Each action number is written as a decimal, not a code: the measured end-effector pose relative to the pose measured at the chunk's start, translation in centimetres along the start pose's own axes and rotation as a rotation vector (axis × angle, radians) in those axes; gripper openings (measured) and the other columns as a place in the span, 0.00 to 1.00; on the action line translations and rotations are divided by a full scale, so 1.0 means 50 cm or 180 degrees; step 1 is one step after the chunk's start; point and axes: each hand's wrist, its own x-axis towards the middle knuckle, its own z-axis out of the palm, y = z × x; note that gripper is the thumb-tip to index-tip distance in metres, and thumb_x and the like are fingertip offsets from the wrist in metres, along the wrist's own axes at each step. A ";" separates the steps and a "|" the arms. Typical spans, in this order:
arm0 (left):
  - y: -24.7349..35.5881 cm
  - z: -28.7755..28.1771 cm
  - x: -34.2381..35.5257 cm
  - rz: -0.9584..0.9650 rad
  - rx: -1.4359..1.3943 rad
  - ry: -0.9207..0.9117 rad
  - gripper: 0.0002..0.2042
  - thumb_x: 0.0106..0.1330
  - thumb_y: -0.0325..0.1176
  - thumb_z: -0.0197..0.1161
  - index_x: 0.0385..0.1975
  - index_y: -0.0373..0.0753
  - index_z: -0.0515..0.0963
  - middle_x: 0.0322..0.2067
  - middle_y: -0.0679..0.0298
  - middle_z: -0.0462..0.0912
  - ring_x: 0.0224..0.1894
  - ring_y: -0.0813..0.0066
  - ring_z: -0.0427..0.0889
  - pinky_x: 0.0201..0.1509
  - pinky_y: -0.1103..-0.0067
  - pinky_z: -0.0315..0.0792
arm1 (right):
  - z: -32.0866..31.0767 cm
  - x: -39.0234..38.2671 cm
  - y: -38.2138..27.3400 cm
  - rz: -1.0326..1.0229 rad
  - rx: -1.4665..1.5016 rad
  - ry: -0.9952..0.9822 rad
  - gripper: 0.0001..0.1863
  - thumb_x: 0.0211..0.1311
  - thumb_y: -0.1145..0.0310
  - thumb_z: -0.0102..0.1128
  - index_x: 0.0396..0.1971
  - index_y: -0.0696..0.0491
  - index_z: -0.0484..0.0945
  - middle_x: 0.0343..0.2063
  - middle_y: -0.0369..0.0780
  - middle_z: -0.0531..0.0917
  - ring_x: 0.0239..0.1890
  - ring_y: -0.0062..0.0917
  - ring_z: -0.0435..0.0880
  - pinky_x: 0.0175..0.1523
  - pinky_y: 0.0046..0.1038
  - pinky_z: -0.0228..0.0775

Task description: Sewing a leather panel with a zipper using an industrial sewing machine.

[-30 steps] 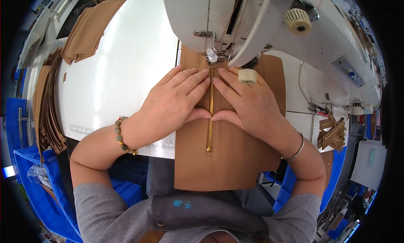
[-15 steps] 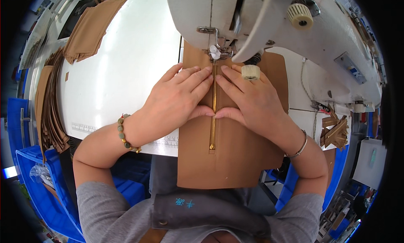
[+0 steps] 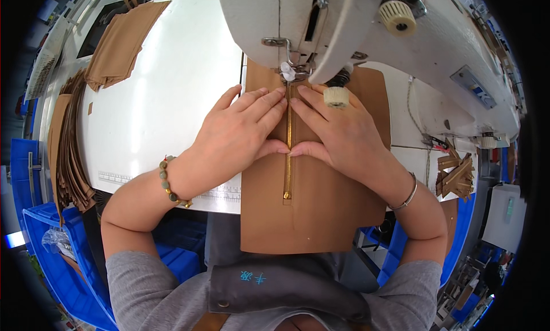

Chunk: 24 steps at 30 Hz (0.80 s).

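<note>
My left hand and my right hand lie with fingers outstretched on a brown panel, one on each side of a gold zipper running lengthwise down it. Both thumbs point inward and nearly meet over the zipper. The zipper's far end lies just below the presser foot of a white sewing machine. Whether the needle is in the panel, I cannot tell. A knob of the machine partly hides my right fingers.
Folded brown pieces and a thick bundle of strips lie on the white table at left, small brown pieces at right. Blue bins stand below both sides. A thread trimmer lies by the machine.
The panel has moved a little away from me, toward the presser foot, with both hands moving along on it. The zipper's near end sits higher in the picture.
</note>
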 end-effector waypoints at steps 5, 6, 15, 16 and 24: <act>0.000 -0.001 -0.001 -0.0001 0.0034 -0.0004 0.36 0.64 0.57 0.66 0.66 0.38 0.76 0.67 0.60 0.78 0.68 0.60 0.76 0.75 0.58 0.65 | -0.004 0.002 -0.003 0.0112 -0.0465 0.0472 0.39 0.47 0.36 0.73 0.53 0.50 0.82 0.38 0.39 0.83 0.44 0.35 0.83 0.71 0.50 0.64; 0.000 0.000 -0.001 -0.0004 0.0022 -0.0002 0.36 0.64 0.57 0.66 0.66 0.38 0.76 0.67 0.60 0.78 0.68 0.60 0.76 0.75 0.58 0.65 | -0.006 0.002 -0.002 0.0117 -0.0450 0.0453 0.39 0.47 0.36 0.73 0.53 0.50 0.82 0.38 0.39 0.83 0.44 0.35 0.83 0.71 0.50 0.64; 0.001 0.001 -0.003 -0.0011 0.0087 0.0081 0.35 0.64 0.57 0.65 0.65 0.38 0.76 0.66 0.61 0.78 0.67 0.60 0.77 0.74 0.58 0.66 | -0.013 0.011 -0.003 0.0467 -0.0605 0.0219 0.56 0.41 0.23 0.64 0.68 0.46 0.77 0.28 0.40 0.84 0.31 0.34 0.81 0.48 0.35 0.69; 0.002 0.001 -0.002 -0.0010 0.0072 0.0130 0.35 0.65 0.57 0.65 0.65 0.37 0.76 0.66 0.61 0.79 0.66 0.60 0.78 0.74 0.59 0.67 | -0.017 0.011 -0.004 0.0510 -0.0615 0.0076 0.55 0.41 0.24 0.65 0.68 0.46 0.77 0.30 0.40 0.84 0.33 0.35 0.81 0.48 0.35 0.70; -0.005 0.025 -0.011 0.0021 -0.0100 0.0418 0.34 0.65 0.55 0.66 0.64 0.36 0.77 0.65 0.60 0.79 0.63 0.58 0.80 0.69 0.64 0.71 | -0.061 -0.110 -0.169 0.0229 0.0257 -0.0057 0.49 0.45 0.33 0.72 0.62 0.53 0.77 0.45 0.43 0.79 0.41 0.35 0.80 0.48 0.40 0.71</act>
